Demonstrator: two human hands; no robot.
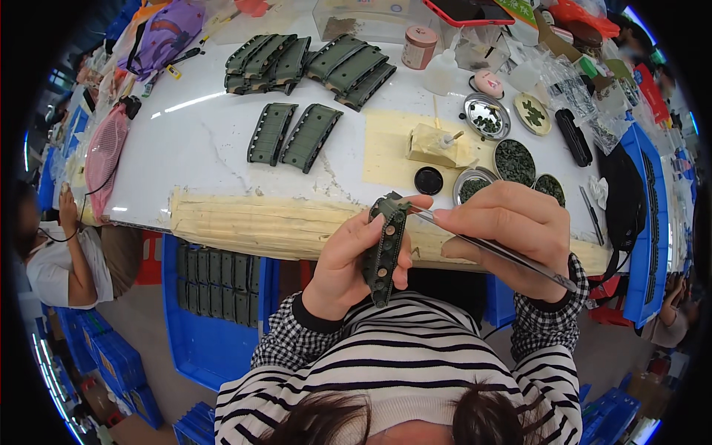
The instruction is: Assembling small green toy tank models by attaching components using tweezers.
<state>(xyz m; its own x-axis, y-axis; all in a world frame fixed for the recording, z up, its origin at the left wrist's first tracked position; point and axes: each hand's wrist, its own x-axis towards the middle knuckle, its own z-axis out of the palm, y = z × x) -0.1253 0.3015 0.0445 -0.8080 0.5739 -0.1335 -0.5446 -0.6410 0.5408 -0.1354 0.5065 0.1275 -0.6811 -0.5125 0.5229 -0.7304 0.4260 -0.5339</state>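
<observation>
My left hand (340, 259) is closed round a dark green model tank part (386, 256), with a row of small wheels along its side. Tilted upright, the part sits just off the table's taped front edge. Metal tweezers (512, 259) lie in the grip of my right hand (515, 226), their tips touching or close to the part's upper end. Whether the tips pinch a small piece cannot be made out. Beyond my hands, two similar green parts (310, 137) lie side by side on the white table, and stacks of more green parts (348, 67) stand behind them.
Round dishes of small green pieces (513, 162), a black lid (428, 180) and a tape-wrapped block (437, 147) stand beyond my right hand. A blue bin (208, 348) with rows of green parts is below the table at left. Another person (67, 259) sits at far left.
</observation>
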